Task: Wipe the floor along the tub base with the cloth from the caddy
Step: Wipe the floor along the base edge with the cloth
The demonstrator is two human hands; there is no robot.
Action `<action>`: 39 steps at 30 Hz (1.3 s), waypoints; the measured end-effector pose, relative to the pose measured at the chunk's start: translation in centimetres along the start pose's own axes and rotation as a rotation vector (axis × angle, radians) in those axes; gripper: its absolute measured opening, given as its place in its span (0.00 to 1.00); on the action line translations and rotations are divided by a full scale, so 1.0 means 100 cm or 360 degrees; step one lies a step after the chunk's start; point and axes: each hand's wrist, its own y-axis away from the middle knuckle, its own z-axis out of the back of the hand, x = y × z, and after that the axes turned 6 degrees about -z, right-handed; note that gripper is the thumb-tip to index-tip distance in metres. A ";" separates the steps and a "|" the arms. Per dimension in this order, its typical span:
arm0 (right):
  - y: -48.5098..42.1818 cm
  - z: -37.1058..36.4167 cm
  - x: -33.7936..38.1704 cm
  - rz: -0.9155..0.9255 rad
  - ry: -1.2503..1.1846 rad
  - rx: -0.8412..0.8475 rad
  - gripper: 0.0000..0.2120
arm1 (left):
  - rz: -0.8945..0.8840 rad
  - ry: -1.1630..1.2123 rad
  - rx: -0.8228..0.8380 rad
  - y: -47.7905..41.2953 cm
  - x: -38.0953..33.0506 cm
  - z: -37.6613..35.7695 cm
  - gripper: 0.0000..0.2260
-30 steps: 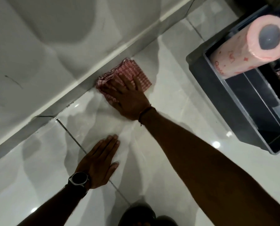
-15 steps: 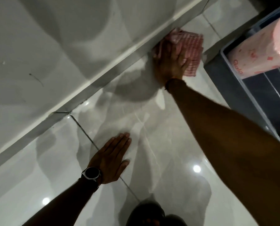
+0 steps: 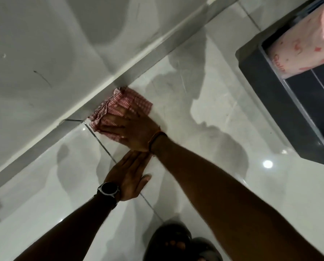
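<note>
Right hand flat on cloth; left hand flat on floor.

Cloth lies on floor against tub base.

Both arms are bare, no sleeves. A black round watch circles the left wrist. An orange-brown cord band circles the right.

The glossy tiled floor carries a checked cloth against the tub base, a flat left hand, and a grey caddy.
</note>
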 end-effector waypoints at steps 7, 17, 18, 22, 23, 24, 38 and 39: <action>0.041 0.048 -0.176 -0.0813 0.0019 -0.0191 0.26 | -0.0013 0.0000 0.0017 -0.002 -0.001 0.002 0.33; 0.013 0.049 -0.148 -0.1563 -0.0231 -0.0203 0.32 | -0.0007 -0.0057 0.0033 -0.001 -0.001 -0.001 0.33; 0.010 0.043 -0.133 -0.1495 -0.0231 -0.0204 0.29 | -0.0002 -0.0054 0.0037 -0.001 -0.001 -0.001 0.33; 0.006 0.020 -0.074 -0.1103 -0.0189 -0.0244 0.25 | 0.0007 -0.0022 0.0055 -0.001 -0.001 -0.001 0.33; 0.006 0.014 -0.061 -0.0987 -0.0159 -0.0243 0.26 | 0.0009 -0.0012 0.0066 -0.001 -0.001 -0.001 0.34; 0.006 0.010 -0.051 -0.0878 -0.0138 -0.0229 0.28 | 0.0011 -0.0002 0.0076 -0.001 0.000 -0.001 0.34; 0.094 0.037 -0.088 -0.0349 -0.0556 -0.0410 0.25 | 0.0274 0.0133 0.0141 -0.016 -0.020 0.016 0.35; 0.101 0.044 -0.084 -0.0422 -0.0612 -0.0484 0.24 | 0.0349 0.0150 0.0144 -0.022 -0.025 0.017 0.34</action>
